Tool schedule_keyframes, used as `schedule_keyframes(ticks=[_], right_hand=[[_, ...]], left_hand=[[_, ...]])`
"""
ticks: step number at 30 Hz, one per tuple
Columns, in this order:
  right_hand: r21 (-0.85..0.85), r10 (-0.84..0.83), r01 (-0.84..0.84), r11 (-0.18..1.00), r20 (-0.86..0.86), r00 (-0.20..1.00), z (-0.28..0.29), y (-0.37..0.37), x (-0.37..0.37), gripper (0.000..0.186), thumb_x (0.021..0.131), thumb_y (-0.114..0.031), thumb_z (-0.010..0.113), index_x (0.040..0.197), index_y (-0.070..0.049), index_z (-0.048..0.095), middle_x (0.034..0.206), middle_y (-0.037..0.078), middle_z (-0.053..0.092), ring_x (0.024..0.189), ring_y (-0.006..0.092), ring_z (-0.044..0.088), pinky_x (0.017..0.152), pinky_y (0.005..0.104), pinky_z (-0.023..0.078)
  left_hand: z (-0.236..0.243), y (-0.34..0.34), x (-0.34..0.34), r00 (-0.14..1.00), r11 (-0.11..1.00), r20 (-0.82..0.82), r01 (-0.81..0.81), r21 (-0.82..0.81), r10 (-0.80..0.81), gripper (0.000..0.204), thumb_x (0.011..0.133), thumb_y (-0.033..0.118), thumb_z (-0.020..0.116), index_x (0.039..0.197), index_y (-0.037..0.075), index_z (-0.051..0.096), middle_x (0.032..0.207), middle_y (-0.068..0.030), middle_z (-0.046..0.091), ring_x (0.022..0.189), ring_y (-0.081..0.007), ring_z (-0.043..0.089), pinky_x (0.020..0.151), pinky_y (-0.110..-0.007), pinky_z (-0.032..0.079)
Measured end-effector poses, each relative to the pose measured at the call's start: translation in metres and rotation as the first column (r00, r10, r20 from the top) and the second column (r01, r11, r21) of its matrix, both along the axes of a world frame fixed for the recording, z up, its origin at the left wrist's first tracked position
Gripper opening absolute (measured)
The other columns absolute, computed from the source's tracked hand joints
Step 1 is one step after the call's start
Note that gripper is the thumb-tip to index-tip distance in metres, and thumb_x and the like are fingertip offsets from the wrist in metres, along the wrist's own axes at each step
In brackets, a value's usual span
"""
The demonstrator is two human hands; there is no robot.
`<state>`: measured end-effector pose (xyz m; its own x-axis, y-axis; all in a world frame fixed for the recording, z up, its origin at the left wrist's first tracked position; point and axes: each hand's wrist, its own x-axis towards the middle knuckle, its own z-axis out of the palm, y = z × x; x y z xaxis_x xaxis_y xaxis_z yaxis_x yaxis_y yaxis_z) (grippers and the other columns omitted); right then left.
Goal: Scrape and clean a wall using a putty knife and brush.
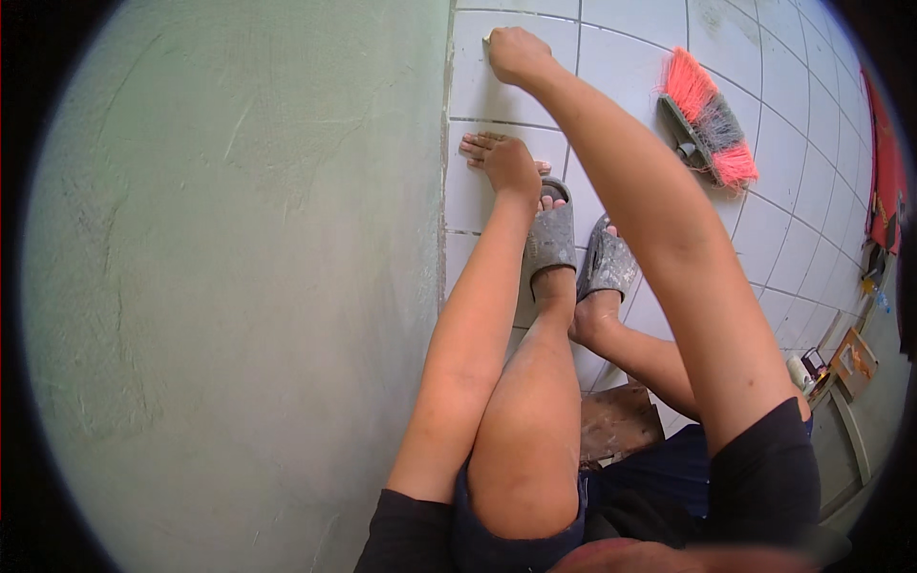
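My right hand (pixel 521 55) is closed in a fist over the white tiled floor (pixel 621 67), close to the grout line at the base of the wall. A small pale tip pokes out at its left side; the rest of whatever it grips is hidden. Nearer to me, my left hand (pixel 503 162) lies with fingers stretched out on a tile, its thumb pointing right toward the toe of my left sandal. It holds nothing that I can see.
A grey-green plastered wall (pixel 239 239) rises along the left. My feet wear grey, spotted sandals (pixel 552 239). To the right lies a broom head (pixel 707 119) with orange and grey bristles. A worn brown board (pixel 619 420) is beneath me; small items sit far right.
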<state>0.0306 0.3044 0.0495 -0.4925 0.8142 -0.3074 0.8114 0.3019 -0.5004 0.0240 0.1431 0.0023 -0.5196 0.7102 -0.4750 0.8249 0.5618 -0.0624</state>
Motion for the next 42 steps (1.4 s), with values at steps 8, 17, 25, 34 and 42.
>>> schedule_keyframes(ticks=[8, 17, 25, 34, 42], right_hand=[[-0.018, 0.001, -0.001, 1.0, 0.04, 0.999, -0.007, -0.035, 0.041, 0.027, 0.091, -0.011, 0.052, 0.103, 0.001, 0.073, 0.104, 0.026, 0.073, 0.099, 0.0418, 0.072, 0.084, 0.0501, 0.059], [-0.251, -0.219, 0.193, 0.949, -0.08, 0.972, -0.031, -0.058, 0.056, 0.049, 0.094, -0.019, 0.051, 0.141, -0.004, 0.053, 0.11, 0.027, 0.07, 0.105, 0.0446, 0.067, 0.096, 0.0523, 0.051], [-0.505, -0.443, 0.216, 0.836, -0.387, 0.809, 0.014, -0.151, 0.071, 0.041, 0.102, -0.027, 0.05, 0.125, 0.005, 0.061, 0.102, 0.033, 0.068, 0.099, 0.0507, 0.064, 0.089, 0.0532, 0.05], [-0.387, 0.251, -0.383, 0.839, -0.348, 0.903, 0.03, -0.127, 0.145, 0.028, 0.096, -0.025, 0.059, 0.103, -0.001, 0.072, 0.091, 0.026, 0.07, 0.085, 0.0451, 0.067, 0.078, 0.0501, 0.053], [-0.238, 0.407, -0.437, 0.867, -0.167, 0.898, 0.043, -0.12, 0.184, 0.037, 0.097, -0.04, 0.06, 0.122, -0.012, 0.066, 0.091, 0.021, 0.067, 0.086, 0.0409, 0.066, 0.072, 0.0506, 0.054]], left_hand=[[0.006, 0.0, 0.002, 0.998, 0.997, -0.033, 0.044, -0.063, -0.046, 0.129, 0.065, 0.061, 0.086, 0.143, -0.025, 0.032, 0.148, -0.0486, 0.031, 0.139, -0.0648, 0.032, 0.109, -0.06, 0.043], [0.024, -0.006, -0.001, 0.998, 0.998, -0.034, 0.044, 0.053, -0.043, 0.099, 0.081, 0.052, 0.078, 0.139, -0.02, 0.043, 0.15, -0.04, 0.038, 0.137, -0.0538, 0.043, 0.107, -0.058, 0.046], [0.051, -0.049, -0.005, 0.204, 0.534, 0.874, -0.842, -0.072, 0.441, 0.043, 0.111, 0.03, 0.04, 0.115, -0.004, 0.066, 0.112, -0.0198, 0.069, 0.098, -0.0312, 0.069, 0.088, -0.042, 0.055], [0.051, -0.069, 0.034, -0.374, 0.422, 0.862, -0.758, -0.497, 0.342, 0.024, 0.107, 0.011, 0.035, 0.122, 0.006, 0.053, 0.116, -0.0098, 0.062, 0.098, -0.0208, 0.065, 0.084, -0.039, 0.058], [0.055, -0.063, 0.021, -0.571, 0.561, 0.792, -0.592, -0.579, 0.216, 0.037, 0.111, 0.038, 0.042, 0.109, 0.005, 0.057, 0.096, -0.0085, 0.066, 0.077, -0.0156, 0.062, 0.071, -0.031, 0.054]])
